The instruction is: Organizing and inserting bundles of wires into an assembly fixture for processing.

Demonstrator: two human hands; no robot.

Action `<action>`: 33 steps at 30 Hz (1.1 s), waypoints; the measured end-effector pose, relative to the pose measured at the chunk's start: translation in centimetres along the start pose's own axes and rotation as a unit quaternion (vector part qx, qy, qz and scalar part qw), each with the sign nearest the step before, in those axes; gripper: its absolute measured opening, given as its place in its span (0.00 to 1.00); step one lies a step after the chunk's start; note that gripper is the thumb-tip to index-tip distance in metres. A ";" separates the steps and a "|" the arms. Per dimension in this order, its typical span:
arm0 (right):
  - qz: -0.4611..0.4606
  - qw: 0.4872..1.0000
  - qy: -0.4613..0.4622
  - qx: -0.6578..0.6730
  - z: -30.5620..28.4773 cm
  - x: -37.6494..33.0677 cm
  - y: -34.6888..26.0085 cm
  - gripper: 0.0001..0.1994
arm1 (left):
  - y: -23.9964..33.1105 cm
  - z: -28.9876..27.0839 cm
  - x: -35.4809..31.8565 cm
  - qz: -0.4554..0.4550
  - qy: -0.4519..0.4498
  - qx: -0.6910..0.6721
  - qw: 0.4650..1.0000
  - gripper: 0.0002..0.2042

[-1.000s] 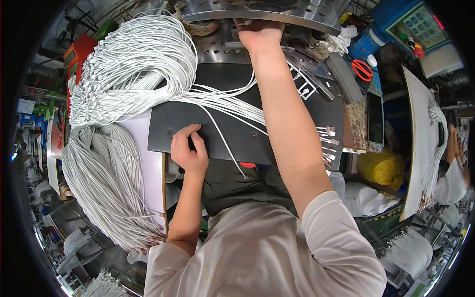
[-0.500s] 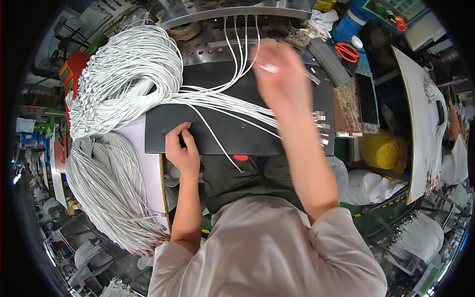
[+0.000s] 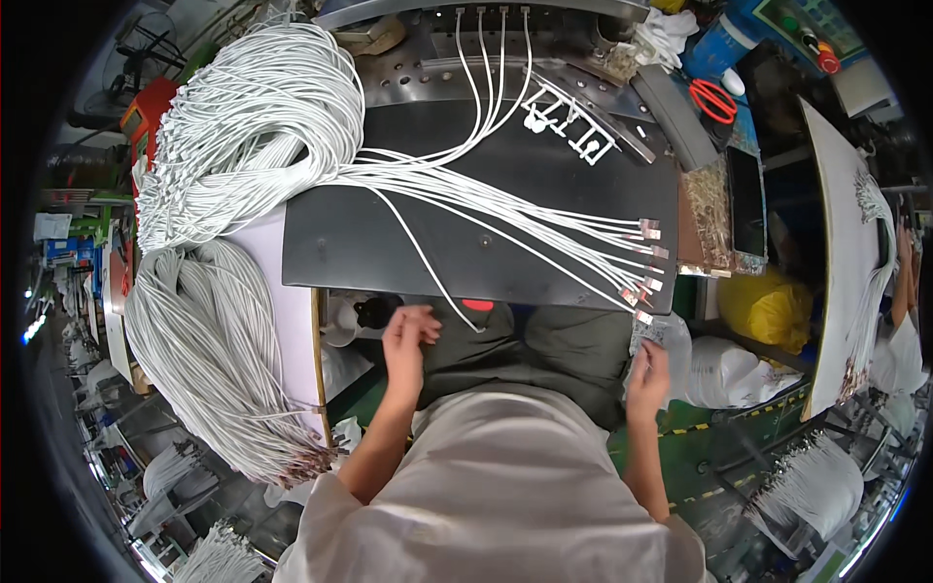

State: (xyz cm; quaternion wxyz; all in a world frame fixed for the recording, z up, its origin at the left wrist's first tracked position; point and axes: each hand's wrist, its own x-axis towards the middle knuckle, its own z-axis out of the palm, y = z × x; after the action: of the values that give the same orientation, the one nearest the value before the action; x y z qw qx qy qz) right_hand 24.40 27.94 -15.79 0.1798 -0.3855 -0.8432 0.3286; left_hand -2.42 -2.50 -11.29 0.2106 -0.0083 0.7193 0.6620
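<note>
My left hand (image 3: 409,335) hangs over my lap just off the black table's (image 3: 389,243) front edge, fingers loosely bent and apart, nothing visible in them. The free end of one white cable (image 3: 418,251) dangles over the edge beside it. My right hand (image 3: 648,377) is below the table's right front corner, fingers up and a little apart, next to a clear plastic bag (image 3: 673,355); no held thing shows. Just above it, several white cables end in flat metallic connectors (image 3: 650,230). A white moulded plastic frame (image 3: 569,119) lies at the back right of the table.
Several cables run into a metal fixture (image 3: 486,14) at the back. A big coiled white cable bundle (image 3: 262,107) lies left, with another bundle (image 3: 209,350) hanging nearer. Red-handled scissors (image 3: 714,101), a dark phone (image 3: 746,199) and a yellow bag (image 3: 768,306) are at right.
My right hand has come back from the far right of the table to below its front corner, leaving the white plastic frame in view. The left hand has slid off the table edge toward my lap.
</note>
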 end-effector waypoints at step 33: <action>0.172 0.896 -0.203 0.355 3.5 7.9 -9.5 0.12 | -1.9 -5.8 5.6 -0.027 0.116 -0.103 0.988 0.10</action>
State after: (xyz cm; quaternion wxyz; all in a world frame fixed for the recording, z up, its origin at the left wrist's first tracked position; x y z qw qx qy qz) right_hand 12.34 27.94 -11.37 0.0705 -0.3601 -0.6093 0.7029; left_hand -8.64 -6.82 -14.66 0.1414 -0.1256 0.6664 0.7212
